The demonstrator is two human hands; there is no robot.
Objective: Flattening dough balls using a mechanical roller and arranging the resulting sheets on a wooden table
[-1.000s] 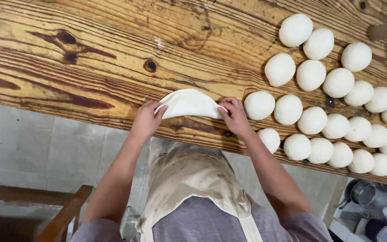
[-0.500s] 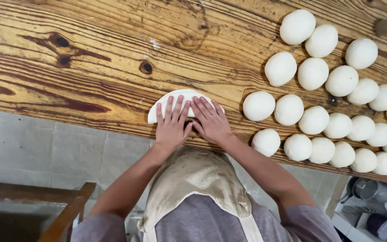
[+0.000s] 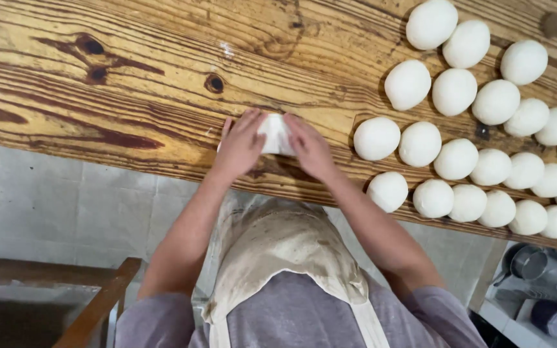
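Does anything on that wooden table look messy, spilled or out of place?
Nothing stands out. The round white dough balls lie in tidy rows on the knotty wooden table. Both hands, left hand and right hand, press a folded white dough piece near the table's edge.

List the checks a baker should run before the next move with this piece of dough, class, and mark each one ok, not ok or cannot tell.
1. Both hands on the dough: ok. The left hand and right hand press on the dough piece from either side.
2. Dough fully on the table: ok, though it sits near the front edge.
3. Room to work: ok. Bare wood lies to the left and behind the piece.
4. Clear of the dough balls: ok. The nearest ball is apart from the right hand.
5. Dough sticking to the wood: cannot tell; the hands hide its underside.
6. Flour on the surface: cannot tell.
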